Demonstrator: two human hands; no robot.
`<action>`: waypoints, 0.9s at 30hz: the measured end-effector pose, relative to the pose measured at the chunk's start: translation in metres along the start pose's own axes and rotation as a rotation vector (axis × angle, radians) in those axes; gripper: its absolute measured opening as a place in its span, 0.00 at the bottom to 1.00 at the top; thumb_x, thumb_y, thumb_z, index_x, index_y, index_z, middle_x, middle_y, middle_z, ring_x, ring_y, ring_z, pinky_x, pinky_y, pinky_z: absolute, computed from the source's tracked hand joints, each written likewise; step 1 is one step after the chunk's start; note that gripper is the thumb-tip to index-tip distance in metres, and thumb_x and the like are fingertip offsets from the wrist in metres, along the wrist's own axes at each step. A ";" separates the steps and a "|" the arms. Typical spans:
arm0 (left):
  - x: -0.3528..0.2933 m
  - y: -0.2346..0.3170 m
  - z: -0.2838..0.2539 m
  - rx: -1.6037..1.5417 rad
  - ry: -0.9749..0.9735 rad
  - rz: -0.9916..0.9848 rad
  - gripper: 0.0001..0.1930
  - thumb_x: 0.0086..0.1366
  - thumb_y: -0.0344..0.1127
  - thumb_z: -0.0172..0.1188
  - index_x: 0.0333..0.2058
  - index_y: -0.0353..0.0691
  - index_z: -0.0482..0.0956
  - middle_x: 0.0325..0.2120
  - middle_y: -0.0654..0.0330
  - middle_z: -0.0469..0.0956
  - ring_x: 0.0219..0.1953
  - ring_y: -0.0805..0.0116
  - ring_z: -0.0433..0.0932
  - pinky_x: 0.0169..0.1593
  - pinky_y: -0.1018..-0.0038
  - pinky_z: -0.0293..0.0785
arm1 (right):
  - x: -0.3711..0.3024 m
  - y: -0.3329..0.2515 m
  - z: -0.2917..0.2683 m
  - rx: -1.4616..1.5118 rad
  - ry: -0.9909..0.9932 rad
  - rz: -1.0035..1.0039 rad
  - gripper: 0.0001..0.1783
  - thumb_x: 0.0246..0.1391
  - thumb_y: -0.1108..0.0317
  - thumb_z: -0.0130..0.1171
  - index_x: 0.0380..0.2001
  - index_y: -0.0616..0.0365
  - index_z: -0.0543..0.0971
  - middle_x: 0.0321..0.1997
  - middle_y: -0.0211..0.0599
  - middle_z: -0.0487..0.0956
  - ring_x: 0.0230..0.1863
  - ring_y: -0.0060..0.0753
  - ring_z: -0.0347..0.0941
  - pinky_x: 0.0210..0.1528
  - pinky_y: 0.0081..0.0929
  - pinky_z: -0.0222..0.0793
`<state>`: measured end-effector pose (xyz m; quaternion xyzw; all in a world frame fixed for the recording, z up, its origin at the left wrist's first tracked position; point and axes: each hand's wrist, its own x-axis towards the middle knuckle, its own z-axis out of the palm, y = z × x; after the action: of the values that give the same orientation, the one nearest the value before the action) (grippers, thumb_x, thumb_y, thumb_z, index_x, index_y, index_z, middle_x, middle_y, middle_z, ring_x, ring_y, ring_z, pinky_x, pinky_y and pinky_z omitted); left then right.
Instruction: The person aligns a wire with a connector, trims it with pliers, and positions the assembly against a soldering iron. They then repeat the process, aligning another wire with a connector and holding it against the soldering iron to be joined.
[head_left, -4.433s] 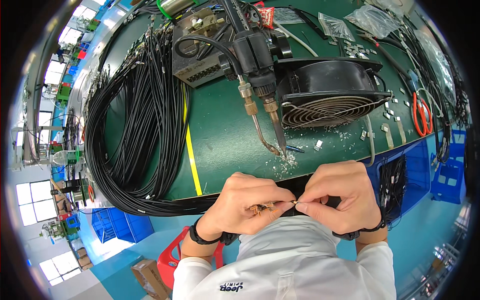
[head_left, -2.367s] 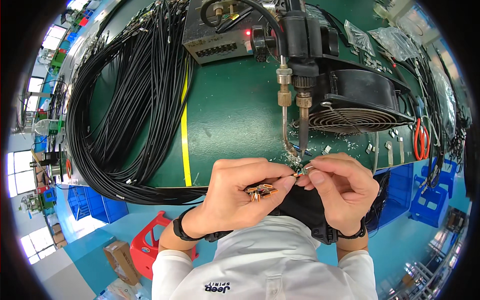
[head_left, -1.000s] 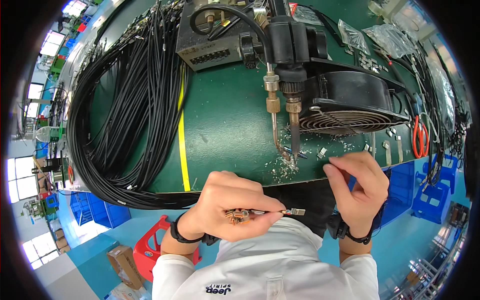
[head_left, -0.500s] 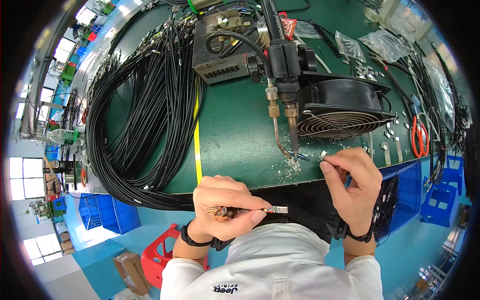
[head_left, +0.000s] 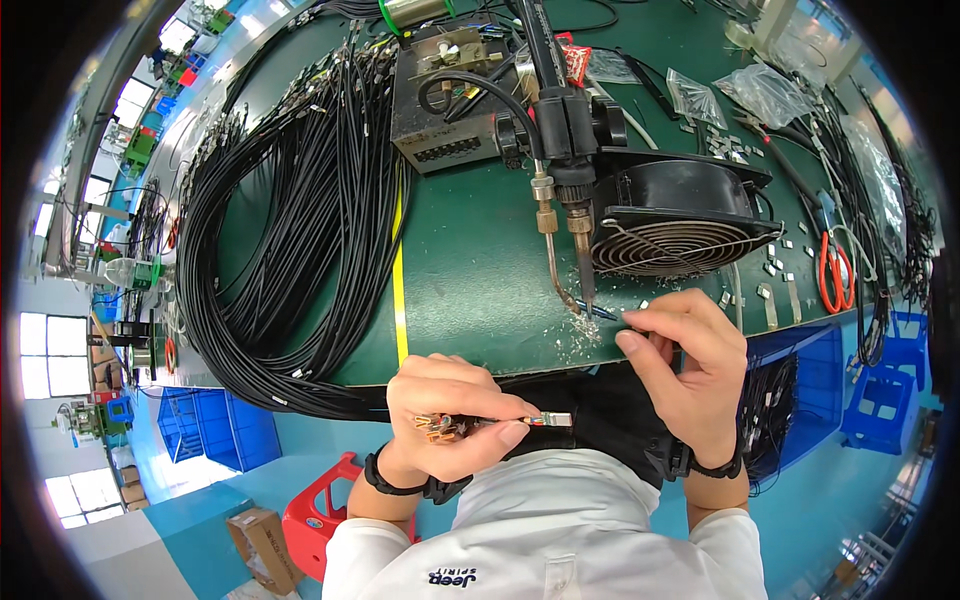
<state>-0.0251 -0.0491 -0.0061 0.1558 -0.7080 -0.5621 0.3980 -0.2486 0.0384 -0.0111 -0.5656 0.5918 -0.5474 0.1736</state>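
My left hand pinches a cable end between thumb and index finger. Its metal-shelled plug points right, and thin coloured wires bunch in the palm. Over the table's front edge, my right hand has thumb and index finger drawn close in a pinch. Whatever lies between those fingertips is too small to make out. A small pale piece shows just behind the right index finger. Left of that hand, the soldering iron points down beside a bent metal feed tube, above whitish scraps.
Coiled black cables cover the table's left side. Behind the iron are a metal control box and black fan. Orange-handled pliers, small metal shells and plastic bags lie right. A red stool stands below.
My right hand has shifted slightly left, toward the iron's tip. The small metal piece that showed at its fingertips is now partly behind the index finger. My left hand keeps its hold.
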 end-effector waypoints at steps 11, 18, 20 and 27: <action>0.001 0.001 0.001 0.007 -0.030 -0.025 0.06 0.44 0.25 0.64 0.24 0.29 0.83 0.15 0.55 0.78 0.12 0.69 0.72 0.20 0.78 0.68 | 0.008 -0.004 0.014 0.013 -0.035 -0.031 0.10 0.43 0.80 0.70 0.32 0.62 0.83 0.29 0.35 0.78 0.21 0.19 0.69 0.21 0.16 0.63; 0.002 -0.002 0.000 0.000 -0.063 -0.035 0.06 0.45 0.25 0.64 0.24 0.30 0.83 0.16 0.54 0.79 0.13 0.69 0.73 0.20 0.78 0.69 | 0.008 -0.007 0.011 -0.006 -0.037 -0.052 0.09 0.42 0.80 0.70 0.31 0.62 0.82 0.29 0.35 0.78 0.21 0.21 0.70 0.20 0.17 0.64; 0.003 -0.003 0.000 -0.001 -0.067 -0.037 0.06 0.45 0.24 0.64 0.25 0.30 0.83 0.17 0.54 0.80 0.13 0.69 0.74 0.20 0.78 0.69 | 0.007 -0.006 0.009 -0.131 0.005 -0.024 0.09 0.43 0.80 0.69 0.30 0.63 0.82 0.28 0.35 0.78 0.20 0.24 0.70 0.20 0.19 0.63; 0.005 -0.009 -0.001 0.040 -0.038 -0.020 0.05 0.45 0.24 0.64 0.24 0.31 0.82 0.19 0.52 0.81 0.16 0.68 0.76 0.22 0.78 0.72 | 0.004 0.001 0.012 -0.256 0.062 -0.062 0.09 0.43 0.81 0.68 0.30 0.63 0.82 0.30 0.35 0.76 0.22 0.22 0.67 0.22 0.18 0.61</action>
<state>-0.0300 -0.0559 -0.0119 0.1601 -0.7249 -0.5549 0.3755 -0.2410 0.0292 -0.0145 -0.5839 0.6442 -0.4898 0.0647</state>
